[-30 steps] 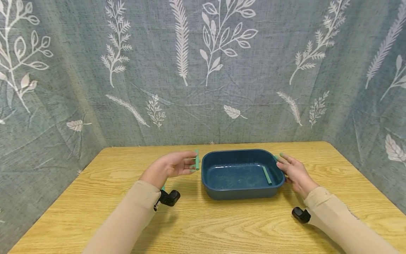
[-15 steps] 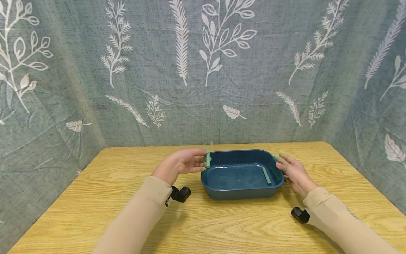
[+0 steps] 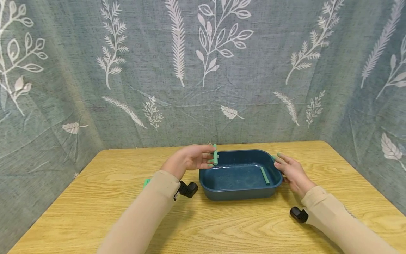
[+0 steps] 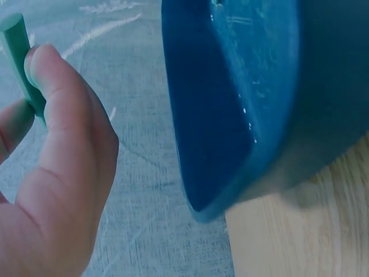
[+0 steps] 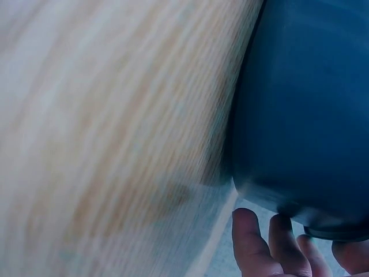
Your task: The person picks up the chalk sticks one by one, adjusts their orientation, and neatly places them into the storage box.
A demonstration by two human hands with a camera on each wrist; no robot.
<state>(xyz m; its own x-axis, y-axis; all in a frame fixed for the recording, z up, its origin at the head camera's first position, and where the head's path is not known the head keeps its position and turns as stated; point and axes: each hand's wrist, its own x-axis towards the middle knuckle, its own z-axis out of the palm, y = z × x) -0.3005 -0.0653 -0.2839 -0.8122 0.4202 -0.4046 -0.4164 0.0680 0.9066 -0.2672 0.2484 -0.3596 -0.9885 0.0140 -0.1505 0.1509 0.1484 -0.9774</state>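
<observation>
My left hand (image 3: 197,157) pinches a green chalk stick (image 3: 215,155) between thumb and fingers, holding it roughly upright above the left end of a dark blue basin (image 3: 236,194). In the left wrist view, the chalk stick (image 4: 17,52) sticks up past the thumb, beside the basin. Another green chalk stick (image 3: 264,175) lies inside the basin near its right end. My right hand (image 3: 295,173) rests its loosely extended fingers at the basin's right end. From the right wrist, its fingers (image 5: 252,245) show against the outer wall.
Something green (image 3: 147,182), mostly hidden by my left sleeve, lies on the wooden table (image 3: 215,225) left of the basin. A patterned curtain (image 3: 190,116) rises behind the table and along both sides. Each wrist carries a black camera.
My left hand has carried the chalk stick rightward, from beside the basin to over its left end. The green thing behind my left sleeve shows again. My right hand stays at the basin.
</observation>
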